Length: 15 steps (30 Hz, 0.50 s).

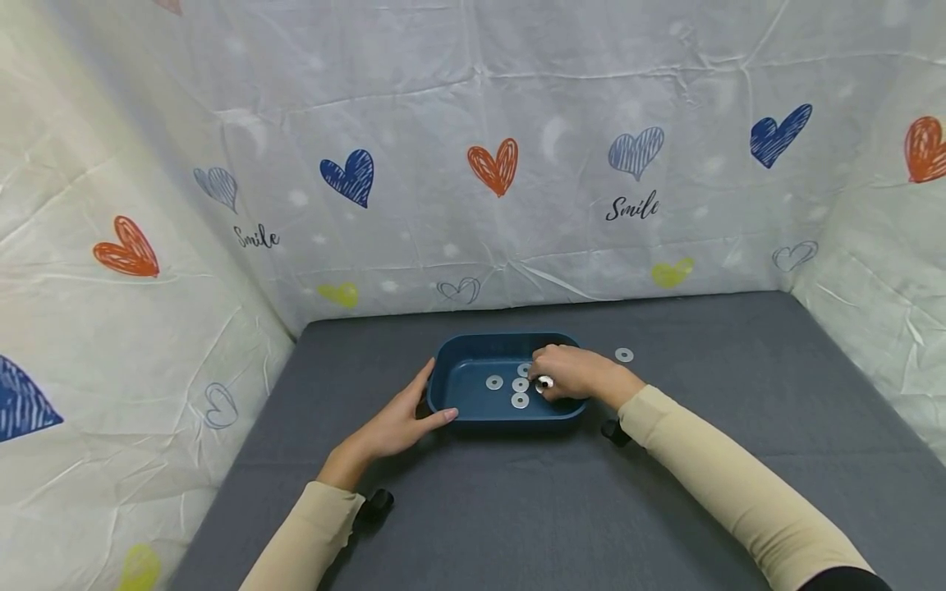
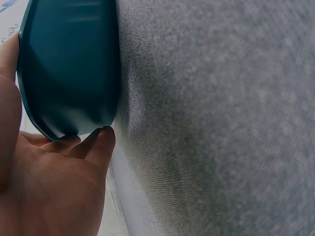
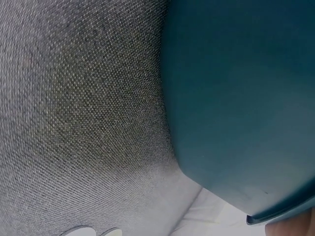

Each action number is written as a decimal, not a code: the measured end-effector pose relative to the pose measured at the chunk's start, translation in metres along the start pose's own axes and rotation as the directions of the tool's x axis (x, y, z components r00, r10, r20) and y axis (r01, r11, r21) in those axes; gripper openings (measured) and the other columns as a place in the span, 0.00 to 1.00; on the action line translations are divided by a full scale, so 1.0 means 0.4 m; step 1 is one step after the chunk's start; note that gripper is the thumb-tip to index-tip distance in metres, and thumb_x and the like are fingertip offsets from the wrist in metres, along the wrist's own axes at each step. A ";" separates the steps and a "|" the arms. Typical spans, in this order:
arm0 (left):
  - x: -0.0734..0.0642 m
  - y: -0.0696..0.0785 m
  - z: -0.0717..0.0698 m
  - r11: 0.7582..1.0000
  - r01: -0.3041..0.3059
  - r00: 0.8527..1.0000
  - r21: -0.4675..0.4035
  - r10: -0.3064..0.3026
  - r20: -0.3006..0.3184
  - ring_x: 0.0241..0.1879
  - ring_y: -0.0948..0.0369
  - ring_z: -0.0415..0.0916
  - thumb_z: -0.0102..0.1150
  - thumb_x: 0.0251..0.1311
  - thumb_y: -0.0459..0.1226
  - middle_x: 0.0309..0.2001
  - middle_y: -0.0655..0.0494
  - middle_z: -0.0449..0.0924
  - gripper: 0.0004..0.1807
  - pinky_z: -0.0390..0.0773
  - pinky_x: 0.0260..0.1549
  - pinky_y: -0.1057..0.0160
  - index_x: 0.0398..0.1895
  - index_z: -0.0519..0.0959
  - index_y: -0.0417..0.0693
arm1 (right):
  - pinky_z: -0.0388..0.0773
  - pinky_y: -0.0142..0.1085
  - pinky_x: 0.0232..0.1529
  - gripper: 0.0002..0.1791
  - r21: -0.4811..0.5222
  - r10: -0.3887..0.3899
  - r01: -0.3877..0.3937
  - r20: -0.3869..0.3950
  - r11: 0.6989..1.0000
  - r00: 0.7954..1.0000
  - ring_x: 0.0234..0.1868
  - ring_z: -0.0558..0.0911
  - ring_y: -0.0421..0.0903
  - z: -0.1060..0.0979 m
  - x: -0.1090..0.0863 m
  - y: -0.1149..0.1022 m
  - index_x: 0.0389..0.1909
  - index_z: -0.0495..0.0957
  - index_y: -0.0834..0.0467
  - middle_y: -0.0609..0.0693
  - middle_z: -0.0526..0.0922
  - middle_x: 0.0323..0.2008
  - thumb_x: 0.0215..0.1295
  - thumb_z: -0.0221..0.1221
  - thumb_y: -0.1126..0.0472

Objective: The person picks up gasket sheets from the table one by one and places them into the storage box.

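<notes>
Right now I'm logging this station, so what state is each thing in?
Blue tray: upright on the grey mat, washers inside.
Washers in the tray: lying flat.
Washer on the mat: flat, outside the tray.
Left hand: straight fingers against the tray's wall.
Right hand: over the tray, grip pinching a washer.

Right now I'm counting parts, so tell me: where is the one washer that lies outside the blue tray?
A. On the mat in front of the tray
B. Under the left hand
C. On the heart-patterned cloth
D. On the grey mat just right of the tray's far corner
D: the head view shows the lone washer on the grey mat, just past the blue tray by its far right corner.
</notes>
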State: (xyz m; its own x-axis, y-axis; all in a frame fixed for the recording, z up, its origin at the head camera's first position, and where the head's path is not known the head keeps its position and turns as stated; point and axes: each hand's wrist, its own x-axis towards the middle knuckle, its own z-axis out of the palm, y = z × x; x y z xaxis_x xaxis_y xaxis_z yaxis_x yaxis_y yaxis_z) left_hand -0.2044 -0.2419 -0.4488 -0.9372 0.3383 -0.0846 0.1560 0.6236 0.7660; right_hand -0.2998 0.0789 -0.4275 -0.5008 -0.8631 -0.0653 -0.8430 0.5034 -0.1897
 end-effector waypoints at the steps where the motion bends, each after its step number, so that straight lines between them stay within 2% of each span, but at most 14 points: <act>1: 0.000 0.000 0.000 1.000 0.000 1.000 0.000 0.000 -0.001 0.79 0.43 0.47 0.64 0.68 0.54 0.83 0.44 0.35 0.58 0.61 0.70 0.39 0.84 0.33 0.46 | 0.77 0.39 0.39 0.08 0.004 0.004 -0.004 0.001 1.000 1.000 0.36 0.76 0.44 0.000 -0.001 0.000 0.45 0.87 0.58 0.51 0.81 0.37 0.66 0.66 0.63; 5: 0.001 0.003 0.001 1.000 0.001 1.000 0.009 -0.001 -0.001 0.79 0.44 0.47 0.63 0.68 0.55 0.83 0.45 0.35 0.58 0.61 0.70 0.40 0.84 0.33 0.46 | 0.74 0.37 0.36 0.07 0.025 0.010 -0.010 0.003 1.000 1.000 0.34 0.74 0.44 -0.008 -0.009 -0.001 0.43 0.87 0.58 0.51 0.79 0.35 0.66 0.66 0.63; 10: 0.002 0.003 0.001 1.000 0.009 1.000 0.018 -0.009 -0.002 0.79 0.43 0.46 0.63 0.69 0.54 0.83 0.45 0.34 0.58 0.60 0.70 0.39 0.84 0.33 0.46 | 0.80 0.41 0.45 0.18 0.049 0.034 -0.034 -0.013 0.998 0.999 0.43 0.81 0.48 -0.031 -0.033 -0.004 0.55 0.85 0.61 0.55 0.82 0.45 0.68 0.67 0.58; 15: 0.005 -0.002 0.001 1.000 0.009 1.000 0.023 -0.009 -0.007 0.79 0.42 0.47 0.63 0.69 0.53 0.83 0.45 0.34 0.57 0.60 0.70 0.39 0.84 0.33 0.46 | 0.81 0.45 0.52 0.20 0.076 0.061 -0.060 -0.012 0.995 0.998 0.50 0.83 0.53 -0.060 -0.065 -0.002 0.58 0.84 0.61 0.57 0.81 0.51 0.68 0.68 0.57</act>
State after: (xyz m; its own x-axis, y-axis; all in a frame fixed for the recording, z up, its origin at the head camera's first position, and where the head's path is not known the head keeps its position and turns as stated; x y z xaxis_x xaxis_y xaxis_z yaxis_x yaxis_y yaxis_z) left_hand -0.2062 -0.2415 -0.4497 -0.9407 0.3278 -0.0874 0.1542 0.6425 0.7506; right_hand -0.2910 0.1020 -0.4023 -0.5537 -0.8302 -0.0652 -0.7941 0.5500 -0.2588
